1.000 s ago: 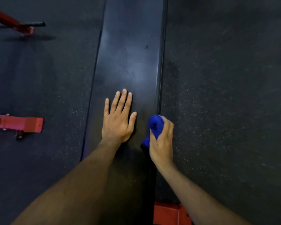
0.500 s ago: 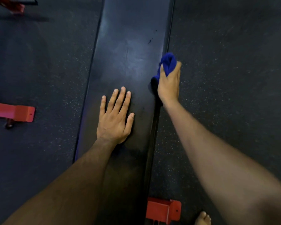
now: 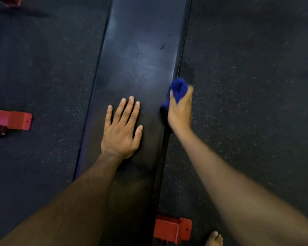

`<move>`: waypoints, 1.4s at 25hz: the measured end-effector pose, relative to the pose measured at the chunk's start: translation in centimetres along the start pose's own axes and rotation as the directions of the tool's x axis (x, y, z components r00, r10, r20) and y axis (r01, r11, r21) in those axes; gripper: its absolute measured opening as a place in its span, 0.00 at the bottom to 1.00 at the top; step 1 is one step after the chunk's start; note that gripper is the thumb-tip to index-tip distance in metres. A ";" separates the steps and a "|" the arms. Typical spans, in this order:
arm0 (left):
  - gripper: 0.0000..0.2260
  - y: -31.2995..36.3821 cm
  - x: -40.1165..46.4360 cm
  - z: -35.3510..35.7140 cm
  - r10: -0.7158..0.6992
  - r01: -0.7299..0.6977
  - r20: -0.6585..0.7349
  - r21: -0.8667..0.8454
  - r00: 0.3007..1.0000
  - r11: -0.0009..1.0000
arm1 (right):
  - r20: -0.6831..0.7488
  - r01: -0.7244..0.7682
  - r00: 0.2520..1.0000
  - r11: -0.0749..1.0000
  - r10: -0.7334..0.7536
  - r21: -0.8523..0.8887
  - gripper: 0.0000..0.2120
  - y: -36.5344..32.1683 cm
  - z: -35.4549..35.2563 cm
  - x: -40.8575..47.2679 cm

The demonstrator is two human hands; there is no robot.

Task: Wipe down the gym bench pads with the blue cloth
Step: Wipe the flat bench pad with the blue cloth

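Head view showed the black bench pad [image 3: 140,68] running lengthwise over the speckled rubber floor [image 3: 247,86]. The left hand [image 3: 121,132] lay flat on the pad, fingers spread. The right hand [image 3: 180,110] gripped the bunched blue cloth [image 3: 179,87] against the pad's right edge. A red frame foot [image 3: 172,229] stood beside the pad's near end.

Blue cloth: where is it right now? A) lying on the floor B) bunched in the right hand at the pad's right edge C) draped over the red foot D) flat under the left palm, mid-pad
B: the blue cloth is bunched in the right hand, which grips it at the right edge of the bench pad; the left hand lies flat and bare on the pad.
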State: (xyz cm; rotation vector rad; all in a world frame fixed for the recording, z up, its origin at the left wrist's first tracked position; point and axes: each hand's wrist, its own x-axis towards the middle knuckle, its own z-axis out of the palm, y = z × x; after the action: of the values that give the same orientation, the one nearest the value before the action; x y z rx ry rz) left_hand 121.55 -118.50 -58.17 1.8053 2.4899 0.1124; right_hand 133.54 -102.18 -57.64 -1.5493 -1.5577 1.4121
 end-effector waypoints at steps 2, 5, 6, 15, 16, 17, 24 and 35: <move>0.31 0.1 0.0 -0.1 0.001 -0.001 0.002 0.010 1.000 1.000 | -0.051 -0.043 0.998 0.997 0.039 -0.063 0.18 -2.6 0.5 6.6; 0.31 0.2 0.1 -0.4 -0.001 0.000 0.009 0.010 1.000 1.000 | -0.037 0.008 0.999 0.993 -0.013 -0.115 0.18 -2.8 0.6 6.4; 0.32 0.1 0.2 -0.4 -0.001 0.001 0.013 0.011 1.000 1.000 | -0.036 -0.008 0.999 0.997 0.006 -0.082 0.17 -1.9 0.4 3.9; 0.32 0.2 0.1 -0.5 0.010 -0.010 -0.026 -0.006 1.000 1.000 | 0.075 -0.117 0.989 0.988 0.125 -0.097 0.13 0.8 -1.5 -5.4; 0.32 0.1 0.3 -0.3 0.007 -0.007 -0.031 -0.003 0.999 1.000 | 0.088 -0.114 0.988 0.988 0.123 -0.104 0.12 0.1 -1.6 -3.1; 0.32 0.1 0.4 -0.1 0.000 0.000 -0.035 0.004 0.999 1.000 | 0.091 -0.109 0.989 0.987 0.120 -0.117 0.11 -0.6 -1.8 -1.0; 0.32 0.8 1.4 -2.7 -0.066 0.068 0.131 -0.013 0.989 0.998 | 0.122 -0.132 0.981 0.981 0.149 -0.141 0.07 -3.4 -6.9 2.8; 0.28 1.3 29.1 -1.0 -0.046 0.049 0.059 -0.044 0.997 0.998 | 0.066 -0.199 0.978 0.980 0.200 -0.017 0.19 -3.0 -1.0 7.6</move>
State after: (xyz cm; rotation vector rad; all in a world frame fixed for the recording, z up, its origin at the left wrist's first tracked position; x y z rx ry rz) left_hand 113.65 -90.50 -57.35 1.7057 2.4679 0.1118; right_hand 131.68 -94.18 -56.88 -1.7209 -1.4832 1.5820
